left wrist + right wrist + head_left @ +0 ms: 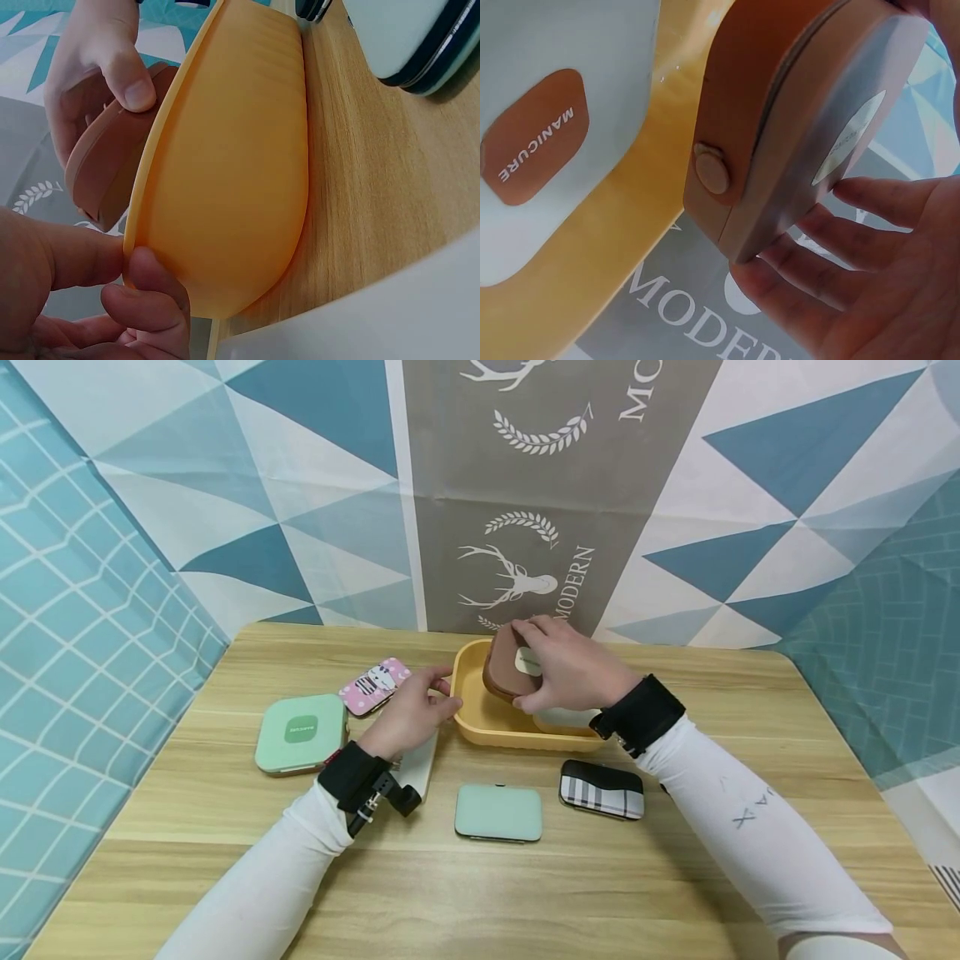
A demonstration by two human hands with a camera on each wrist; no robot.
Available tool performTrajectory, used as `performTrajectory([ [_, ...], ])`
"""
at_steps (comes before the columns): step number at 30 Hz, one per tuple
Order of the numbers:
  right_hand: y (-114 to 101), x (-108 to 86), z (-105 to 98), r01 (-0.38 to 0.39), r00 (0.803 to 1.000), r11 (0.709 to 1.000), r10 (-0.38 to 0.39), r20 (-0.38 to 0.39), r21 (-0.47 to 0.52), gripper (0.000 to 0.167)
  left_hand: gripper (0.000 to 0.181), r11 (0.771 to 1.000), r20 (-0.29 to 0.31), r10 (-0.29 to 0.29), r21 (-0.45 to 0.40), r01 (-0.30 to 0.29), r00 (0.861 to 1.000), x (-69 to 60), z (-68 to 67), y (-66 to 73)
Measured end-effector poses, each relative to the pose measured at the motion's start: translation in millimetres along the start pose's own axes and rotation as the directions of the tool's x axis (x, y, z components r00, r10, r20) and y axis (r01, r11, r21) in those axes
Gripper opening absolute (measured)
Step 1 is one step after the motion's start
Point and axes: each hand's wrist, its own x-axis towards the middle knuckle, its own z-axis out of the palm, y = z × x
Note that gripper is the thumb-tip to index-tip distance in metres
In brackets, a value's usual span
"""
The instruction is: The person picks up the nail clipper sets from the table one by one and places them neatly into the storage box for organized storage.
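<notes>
With thumb and fingers, my left hand [411, 714] pinches the left rim of a yellow plastic bin [517, 740]. My right hand [577, 667] grips a brown zip-style manicure case [507, 667], held tilted over the bin's inside. A snap button and an oval label show on this case [787, 142] in the right wrist view. Beside it in the bin lies a white case [622, 45] with a brown MANICURE label. Left wrist view: the bin's outer wall [232, 157] stands between the left fingers and the brown case [112, 154].
Left of the bin lie a mint-green square case [302, 733], a pink cartoon case [373, 687] and a white flat item [420, 768], partly under the left wrist. In front are a pale green case [498, 812] and a black plaid case [602, 789]. A patterned cloth [510, 485] hangs behind.
</notes>
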Motion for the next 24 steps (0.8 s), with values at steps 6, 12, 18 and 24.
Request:
performTrajectory([
  [6,-5,4.8,1,-0.008,1.0,1.0,0.008,0.024,-0.012,0.115,0.06,1.0,0.001,0.0,-0.008,0.0,1.0,0.4,0.4,0.0],
  [12,-8,9.0,5,-0.017,0.999,1.0,0.018,0.046,-0.021,0.113,0.06,1.0,0.001,0.008,-0.007,-0.008,1.0,0.9,0.1,-1.2],
  [18,-11,12.7,7,-0.017,0.997,1.0,0.018,0.072,-0.012,0.112,0.06,1.0,0.003,0.006,-0.009,-0.006,1.0,1.5,0.6,-2.2],
  [24,-13,17.5,9,-0.009,0.995,1.0,0.011,0.095,-0.015,0.113,0.059,1.0,0.001,0.0,-0.019,0.0,1.0,2.1,1.0,-2.0],
])
